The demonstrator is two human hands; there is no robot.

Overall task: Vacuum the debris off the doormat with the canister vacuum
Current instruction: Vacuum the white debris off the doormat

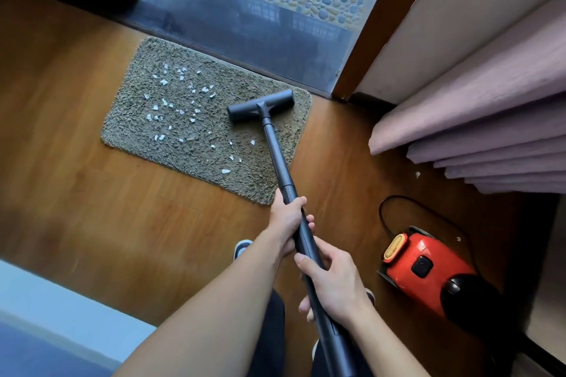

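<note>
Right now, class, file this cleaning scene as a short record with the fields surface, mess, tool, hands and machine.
surface: doormat on the wooden floor, by the door threshold
mess: white scraps scattered over the mat, mostly left of the nozzle
tool: floor nozzle resting on the mat's right part, on a dark wand
hands: left hand grips the wand lower down; right hand grips it nearer the body
machine: red canister vacuum on the floor at right, below the curtain

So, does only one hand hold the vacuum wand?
No, the left hand and the right hand both grip the vacuum wand.
</note>
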